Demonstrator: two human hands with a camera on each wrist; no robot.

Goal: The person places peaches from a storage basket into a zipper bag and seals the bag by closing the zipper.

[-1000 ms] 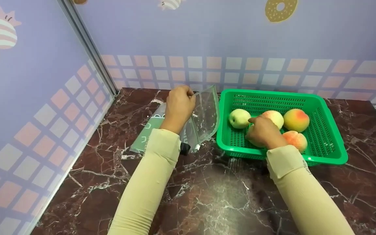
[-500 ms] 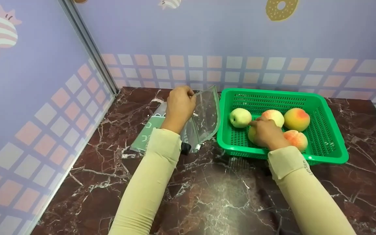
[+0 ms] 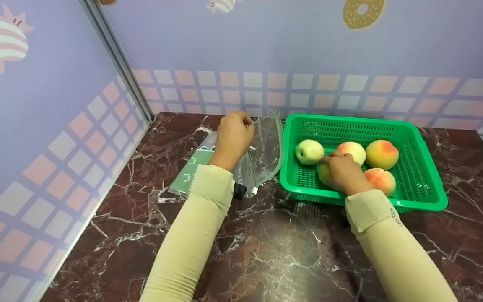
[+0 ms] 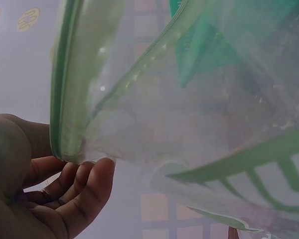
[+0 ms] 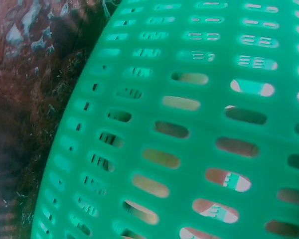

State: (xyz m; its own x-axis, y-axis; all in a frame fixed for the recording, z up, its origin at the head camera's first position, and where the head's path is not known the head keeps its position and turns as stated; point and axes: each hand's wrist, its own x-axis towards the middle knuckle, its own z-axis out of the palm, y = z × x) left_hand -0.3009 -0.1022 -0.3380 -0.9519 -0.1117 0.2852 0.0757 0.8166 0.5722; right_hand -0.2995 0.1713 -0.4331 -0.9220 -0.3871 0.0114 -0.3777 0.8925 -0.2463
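Note:
At the left, my left hand [image 3: 235, 136] pinches the upper edge of a clear zip bag [image 3: 266, 147] with a green printed panel; its mouth gapes toward the basket. In the left wrist view, the bag's green-edged rim [image 4: 65, 99] lies between thumb and fingers [image 4: 94, 189]. My right hand [image 3: 344, 172] reaches into the green basket [image 3: 430, 167], its fingers around a yellowish peach [image 3: 324, 174] that it mostly covers. Around it lie a pale peach [image 3: 310, 152], a pinkish peach [image 3: 352, 153], a red-tipped peach [image 3: 382, 154] and another peach [image 3: 380, 181].
The basket's slotted wall [image 5: 199, 139] fills most of the right wrist view, with the hand and fruit only glimpsed through the slots. Under everything is a dark red marbled tabletop [image 3: 275, 251]. Purple patterned panels [image 3: 266, 42] close off the back and left.
My right hand has shifted slightly right and tilted, showing more of the yellowish peach beneath it. The left hand keeps its hold on the bag, almost still.

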